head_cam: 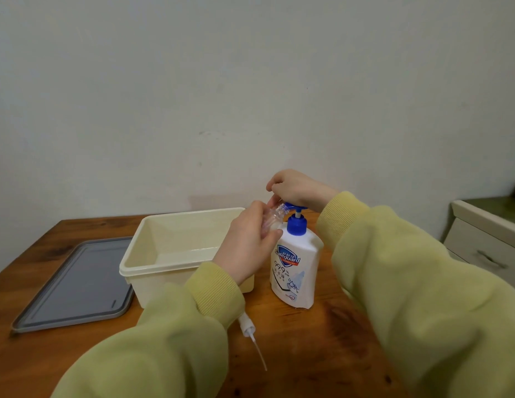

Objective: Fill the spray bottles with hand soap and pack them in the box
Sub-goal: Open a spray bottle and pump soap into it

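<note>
Atop pump (296, 224), right hand (301, 189) curled; left hand (247, 239) apparently round spray bottle (275, 217).

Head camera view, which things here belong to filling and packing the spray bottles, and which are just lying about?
In the job: spray bottle gripped by the left hand; hand soap bottle, the right hand pressing its pump; spray head lying on the table; box; probably the grey lid beside it.
Lying about: drawer unit at the right.
</note>
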A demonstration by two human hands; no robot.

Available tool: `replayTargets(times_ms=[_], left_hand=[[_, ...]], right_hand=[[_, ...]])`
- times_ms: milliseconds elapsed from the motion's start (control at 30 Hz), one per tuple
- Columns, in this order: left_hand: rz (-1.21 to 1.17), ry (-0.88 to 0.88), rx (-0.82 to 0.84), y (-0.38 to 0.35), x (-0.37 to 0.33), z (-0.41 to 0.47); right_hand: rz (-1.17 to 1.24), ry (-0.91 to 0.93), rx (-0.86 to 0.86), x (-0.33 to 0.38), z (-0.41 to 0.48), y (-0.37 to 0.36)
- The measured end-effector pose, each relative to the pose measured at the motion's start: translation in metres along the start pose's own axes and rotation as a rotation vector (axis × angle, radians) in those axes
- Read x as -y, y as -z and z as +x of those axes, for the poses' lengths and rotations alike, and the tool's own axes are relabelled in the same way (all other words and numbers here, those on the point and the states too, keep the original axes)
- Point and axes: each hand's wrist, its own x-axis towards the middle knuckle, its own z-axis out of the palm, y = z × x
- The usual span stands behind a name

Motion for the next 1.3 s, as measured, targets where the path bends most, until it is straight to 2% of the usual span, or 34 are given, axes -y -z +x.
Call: replayTargets(times_ms=[267, 633, 867, 1033, 1300], left_hand=[[-0.021, 0.003, 0.017, -0.002, 0.001, 0.003], [-0.016, 0.002, 0.052, -0.007, 0.008, -0.001], [-0.02, -0.024, 0.045, -0.004, 0.009, 0.003], [-0.046, 0.003, 0.07, -0.01, 0.013, 0.0], [-0.057, -0.02, 0.052, -0.006, 0.011, 0.0]], right_hand=[[-0.064, 0.015, 0.007, -0.002, 0.002, -0.002], [0.02, -0.005, 0.022, -0.008, -0.003, -0.011], [-0.037, -0.007, 0.039, -0.004, -0.002, -0.009], [0.046, -0.05, 0.048, -0.009, -0.005, -0.013], [-0.001, -0.033, 0.068, -0.006, -0.005, -0.011]])
